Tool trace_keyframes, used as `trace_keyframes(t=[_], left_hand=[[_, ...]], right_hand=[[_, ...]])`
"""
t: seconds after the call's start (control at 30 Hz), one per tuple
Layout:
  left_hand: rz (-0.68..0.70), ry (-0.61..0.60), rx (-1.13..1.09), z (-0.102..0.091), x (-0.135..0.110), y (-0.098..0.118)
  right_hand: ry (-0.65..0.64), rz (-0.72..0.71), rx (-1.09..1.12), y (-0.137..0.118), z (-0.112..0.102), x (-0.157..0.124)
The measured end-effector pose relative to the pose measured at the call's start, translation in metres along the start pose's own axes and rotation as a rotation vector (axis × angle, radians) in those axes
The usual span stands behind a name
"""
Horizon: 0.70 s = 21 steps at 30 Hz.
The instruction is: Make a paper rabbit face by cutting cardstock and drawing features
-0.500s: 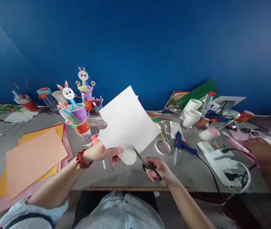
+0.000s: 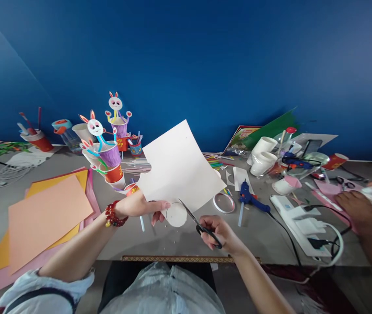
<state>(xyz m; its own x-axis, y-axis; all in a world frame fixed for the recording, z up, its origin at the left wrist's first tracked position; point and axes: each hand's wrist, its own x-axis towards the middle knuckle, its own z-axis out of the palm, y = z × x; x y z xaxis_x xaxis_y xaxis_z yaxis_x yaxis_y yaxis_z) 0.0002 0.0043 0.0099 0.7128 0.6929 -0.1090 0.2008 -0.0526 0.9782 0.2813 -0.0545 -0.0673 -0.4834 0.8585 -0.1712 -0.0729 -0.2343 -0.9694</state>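
The left hand point(image 2: 145, 207) pinches white paper point(image 2: 180, 163) between thumb and fingers; the right hand point(image 2: 218, 233) curls around black-handled scissors point(image 2: 194, 218), blades at the paper.

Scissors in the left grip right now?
No, the right grip holds the scissors, while the left grip holds the white sheet.

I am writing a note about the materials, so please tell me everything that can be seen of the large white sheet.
The white sheet looks like plain, fairly stiff paper, with straight edges and pointed corners. A curved notch is cut into its left side. At its near end is a round shape. The sheet is held above the grey table, one corner pointing away. The left hand grips its near edge; the scissors meet it beside the round shape.
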Motion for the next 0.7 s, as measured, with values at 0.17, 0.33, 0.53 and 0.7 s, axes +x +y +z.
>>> trace_keyframes(t=[0.17,0.33,0.53,0.7], left_hand=[[0.01,-0.025,-0.04,-0.002,0.003,0.002],[0.006,-0.044,-0.05,-0.005,0.007,0.003],[-0.003,-0.061,-0.05,-0.006,0.01,0.004],[-0.004,0.026,-0.062,-0.004,0.011,0.001]], right_hand=[[0.005,0.003,-0.04,-0.002,-0.001,-0.001],[0.028,0.0,-0.129,-0.007,0.0,-0.001],[0.068,0.008,-0.193,-0.01,0.002,-0.003],[0.076,0.009,-0.204,-0.007,0.0,-0.003]])
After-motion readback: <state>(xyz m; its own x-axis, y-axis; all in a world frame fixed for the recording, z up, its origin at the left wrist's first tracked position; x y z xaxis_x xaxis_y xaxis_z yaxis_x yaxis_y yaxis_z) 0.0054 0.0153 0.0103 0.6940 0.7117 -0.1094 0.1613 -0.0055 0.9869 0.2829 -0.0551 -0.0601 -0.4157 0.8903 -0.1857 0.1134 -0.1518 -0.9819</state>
